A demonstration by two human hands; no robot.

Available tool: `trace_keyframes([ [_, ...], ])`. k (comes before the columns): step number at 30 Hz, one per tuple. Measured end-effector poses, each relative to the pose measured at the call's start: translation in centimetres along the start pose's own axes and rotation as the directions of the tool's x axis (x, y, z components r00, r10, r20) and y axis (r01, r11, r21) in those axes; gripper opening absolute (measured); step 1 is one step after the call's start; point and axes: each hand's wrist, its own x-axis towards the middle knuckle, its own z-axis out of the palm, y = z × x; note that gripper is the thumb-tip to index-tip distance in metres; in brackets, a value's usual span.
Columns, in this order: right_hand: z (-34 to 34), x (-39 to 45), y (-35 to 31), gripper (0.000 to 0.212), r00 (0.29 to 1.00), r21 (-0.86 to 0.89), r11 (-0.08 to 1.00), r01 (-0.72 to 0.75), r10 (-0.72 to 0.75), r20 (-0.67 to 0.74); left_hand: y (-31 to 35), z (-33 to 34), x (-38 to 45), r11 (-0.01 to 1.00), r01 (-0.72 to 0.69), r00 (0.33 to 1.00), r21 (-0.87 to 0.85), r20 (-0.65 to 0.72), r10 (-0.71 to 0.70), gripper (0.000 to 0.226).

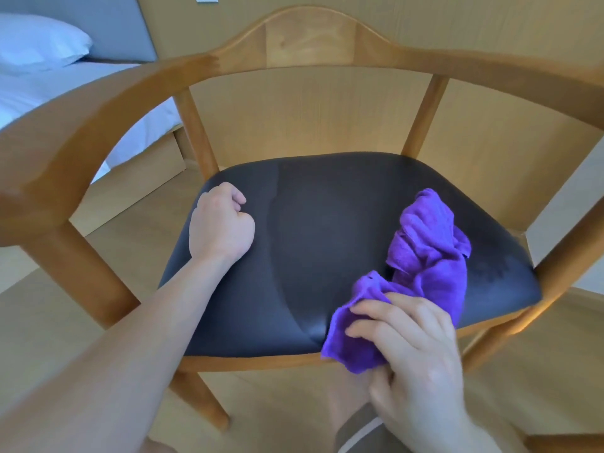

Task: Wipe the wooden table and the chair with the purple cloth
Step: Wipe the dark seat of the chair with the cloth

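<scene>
While the right hand [421,351] pinches the crumpled purple cloth [421,266] at its near end, the rest of the cloth lies bunched on the right side of the black padded seat [327,223] of the wooden armchair [310,40]. That grip has fingers curled over the fabric. The left hand [220,223] rests on the seat's left side, curled into a loose fist, holding nothing. A white bed [39,86] stands behind on the left.
</scene>
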Motion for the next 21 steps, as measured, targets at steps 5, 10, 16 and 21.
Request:
trace_keyframes([
  [5,4.4,1.9,-6.9,0.037,0.961,0.119,0.974,0.192,-0.211,0.179,-0.3,-0.1,0.3,1.0,-0.018,1.0,0.002,0.003,0.018,0.038],
  [10,2.9,-0.3,-3.5,0.05,0.907,-0.066,0.944,0.324,-0.29,0.306,-0.4,-0.1,0.2,0.999,-0.047,0.999,-0.011,0.006,0.047,0.038],
  [16,-1.7,-2.7,3.4,0.041,0.997,-0.214,0.976,0.05,-0.036,0.066,-0.4,-0.3,-0.1,0.999,-0.033,0.999,-0.039,0.005,0.034,0.037],
  [21,-0.5,1.0,-0.4,0.039,0.984,0.009,0.993,-0.121,0.121,-0.13,-0.4,-0.2,-0.2,0.999,-0.027,1.0,-0.045,-0.001,0.027,0.034],
])
